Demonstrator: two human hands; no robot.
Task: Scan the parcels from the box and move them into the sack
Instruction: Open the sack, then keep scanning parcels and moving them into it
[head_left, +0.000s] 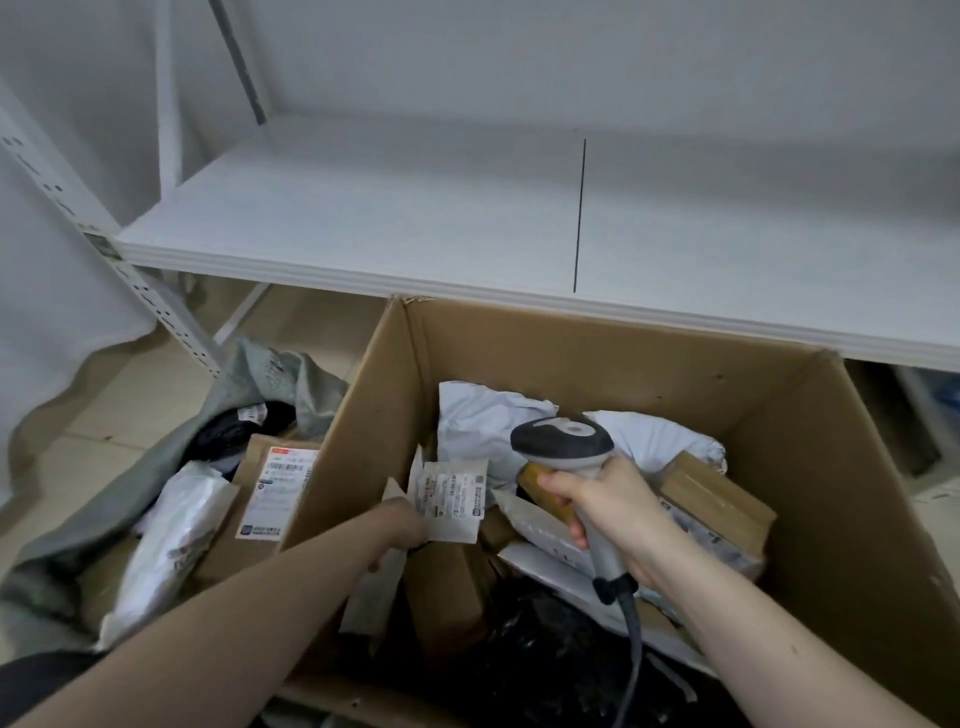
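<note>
Where box meets white shelf, sack on tiled floor

An open cardboard box of parcels stands on the floor in front of a shelf, with a sack just beside it on the left, also holding parcels. Inside the box, the left hand holds a labelled parcel, and the right hand holds a scanner just right of it.

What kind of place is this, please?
Probably a parcel sorting room: a cardboard box of labelled parcels, a grey sack beside it, and a barcode scanner in the right hand.
</note>
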